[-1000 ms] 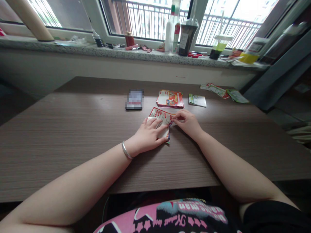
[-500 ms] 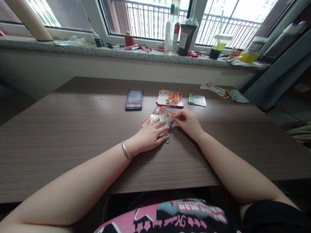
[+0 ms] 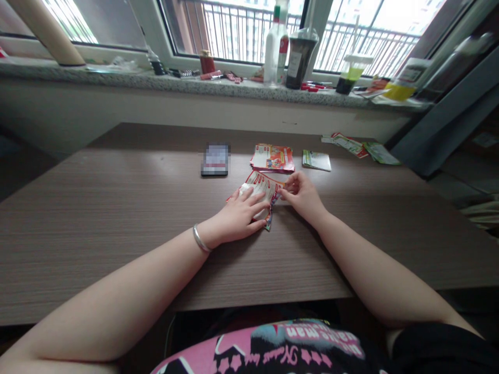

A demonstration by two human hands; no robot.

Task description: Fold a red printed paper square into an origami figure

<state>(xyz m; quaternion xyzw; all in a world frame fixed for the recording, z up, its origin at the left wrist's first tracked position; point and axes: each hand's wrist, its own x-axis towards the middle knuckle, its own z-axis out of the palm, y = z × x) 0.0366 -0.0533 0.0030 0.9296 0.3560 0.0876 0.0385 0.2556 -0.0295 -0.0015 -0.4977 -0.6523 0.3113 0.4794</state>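
A red-and-white printed leaflet (image 3: pixel 262 179) lies at an angle on the brown table, partly folded, with a colourful edge showing below. My left hand (image 3: pixel 246 212), a silver bangle at its wrist, rests flat over the leaflet with fingers spread. My right hand (image 3: pixel 302 196) pinches the leaflet's right corner between thumb and fingers, lifting it slightly. Just beyond my hands sits a stack of red-and-white leaflets (image 3: pixel 273 158). To its right lies a smaller pile of green-and-white leaflets (image 3: pixel 316 160). Part of the leaflet is hidden beneath my left hand.
A phone (image 3: pixel 215 159) with a blurred screen lies left of the stack. Several loose leaflets (image 3: pixel 349 145) spread along the table's far right edge. The stone windowsill (image 3: pixel 241 91) behind holds a clear bottle (image 3: pixel 272 54), a dark drink cup (image 3: pixel 299 59) and small items.
My right hand has shifted slightly to the right with the leaflet's corner, which now looks more raised. My left hand has slid a little left and remains on the leaflet.
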